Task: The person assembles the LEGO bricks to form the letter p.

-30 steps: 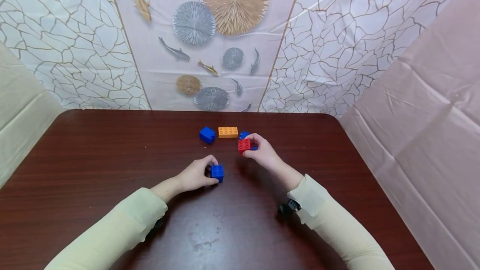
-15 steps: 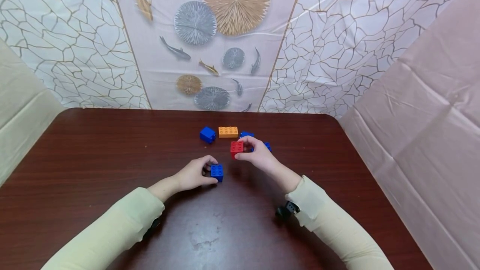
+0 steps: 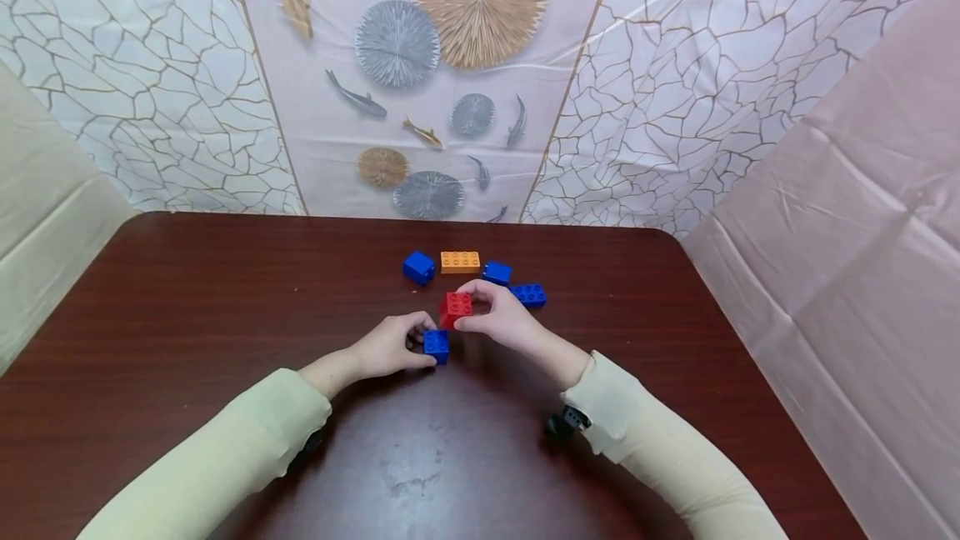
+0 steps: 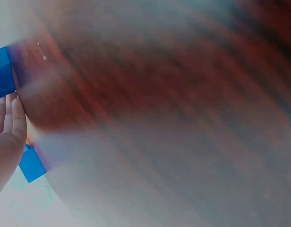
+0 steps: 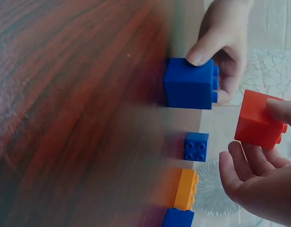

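Observation:
My left hand point(image 3: 392, 347) grips a blue building brick point(image 3: 436, 345), its thumb and fingers on opposite sides. In the right wrist view this blue brick point(image 5: 189, 84) stands on the table with its studs facing up and the left thumb pressed on its side. Between thumb and fingers my right hand point(image 3: 501, 317) pinches a red building brick point(image 3: 456, 309), studs up. The red brick point(image 5: 259, 119) is held off the table, just behind and right of the blue one. The left wrist view catches only part of the left hand point(image 4: 8, 127) at its edge.
Farther back on the dark wooden table point(image 3: 225, 298) lie a tipped blue brick point(image 3: 418, 267), an orange brick point(image 3: 460, 262), another blue brick point(image 3: 497, 272) and a longer blue brick point(image 3: 529, 295). A patterned cloth point(image 3: 315, 148) hangs behind the table's far edge.
My right hand has carried the red brick left and nearer, toward the blue brick in my left hand. The blue bricks behind it have come into fuller view. The left hand stays nearly still.

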Available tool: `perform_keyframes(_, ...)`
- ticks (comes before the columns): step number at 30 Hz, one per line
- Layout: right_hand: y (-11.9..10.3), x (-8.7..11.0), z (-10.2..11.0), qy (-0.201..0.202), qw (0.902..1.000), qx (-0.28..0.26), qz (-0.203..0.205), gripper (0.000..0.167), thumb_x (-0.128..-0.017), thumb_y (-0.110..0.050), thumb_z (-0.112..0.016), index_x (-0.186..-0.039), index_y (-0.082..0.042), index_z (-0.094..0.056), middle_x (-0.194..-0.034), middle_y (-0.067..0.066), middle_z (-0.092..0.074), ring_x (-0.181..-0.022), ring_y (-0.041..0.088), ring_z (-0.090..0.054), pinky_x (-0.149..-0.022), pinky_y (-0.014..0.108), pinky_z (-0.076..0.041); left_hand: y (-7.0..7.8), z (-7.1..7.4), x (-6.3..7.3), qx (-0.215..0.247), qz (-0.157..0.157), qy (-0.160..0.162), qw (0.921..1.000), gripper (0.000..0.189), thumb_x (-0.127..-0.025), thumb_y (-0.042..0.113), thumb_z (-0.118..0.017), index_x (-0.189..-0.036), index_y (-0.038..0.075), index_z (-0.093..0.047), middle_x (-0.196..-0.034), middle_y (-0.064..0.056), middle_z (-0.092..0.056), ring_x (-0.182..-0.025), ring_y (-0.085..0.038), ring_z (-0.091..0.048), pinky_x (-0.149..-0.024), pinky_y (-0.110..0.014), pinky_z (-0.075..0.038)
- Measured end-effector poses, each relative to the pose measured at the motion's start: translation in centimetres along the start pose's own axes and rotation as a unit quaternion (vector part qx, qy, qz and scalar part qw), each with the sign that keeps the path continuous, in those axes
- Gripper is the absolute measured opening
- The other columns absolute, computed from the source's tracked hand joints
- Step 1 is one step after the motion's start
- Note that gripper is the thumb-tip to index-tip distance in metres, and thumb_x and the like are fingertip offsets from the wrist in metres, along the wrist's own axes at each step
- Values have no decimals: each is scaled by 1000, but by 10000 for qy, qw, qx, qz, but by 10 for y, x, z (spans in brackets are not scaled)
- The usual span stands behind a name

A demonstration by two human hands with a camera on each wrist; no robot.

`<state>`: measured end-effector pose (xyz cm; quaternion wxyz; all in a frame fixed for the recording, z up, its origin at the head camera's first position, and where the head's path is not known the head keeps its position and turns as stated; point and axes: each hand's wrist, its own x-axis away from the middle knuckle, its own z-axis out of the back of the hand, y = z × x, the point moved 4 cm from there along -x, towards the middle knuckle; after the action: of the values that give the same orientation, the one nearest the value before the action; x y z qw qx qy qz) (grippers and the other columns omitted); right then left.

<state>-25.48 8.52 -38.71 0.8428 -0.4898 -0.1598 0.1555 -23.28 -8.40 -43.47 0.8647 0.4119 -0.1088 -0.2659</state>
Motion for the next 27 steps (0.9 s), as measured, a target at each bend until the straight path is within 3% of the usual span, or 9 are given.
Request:
perform_keyframes(9, 3, -2, -16, -246, 9994, 116, 198, 33, -81, -8, -70, -111, -2, -59, -105, 15, -65, -94, 19, -58, -78, 25, -47, -2, 0, -1, 50, 80, 37, 9999, 32, -78, 18, -75, -100, 6, -54, -96, -9, -66, -90, -18, -61, -82, -32, -53)
perform_keyframes(19, 7, -1, -22, -439, 9983, 363, 154, 32, -82, -9, -70, -111, -5, -60, -106, 12, -66, -94, 19, -58, -80, 26, -48, -4, -1, -1, 43, 109, -9, 9999, 33, -78, 18, -75, -101, 6, -54, -97, -8, -66, -92, -18, -61, -84, -34, -52)
perform_keyframes(27, 2, -2, -25, -532, 9966, 561, 284, 33, -81, -10, -72, -111, -5, -60, -105, 11, -66, -94, 19, -59, -78, 25, -48, -4, -1, -3, 9, -47, -37, 10000, 34, -78, 17, -74, -104, 6, -55, -96, -6, -66, -89, -14, -61, -82, -30, -52)
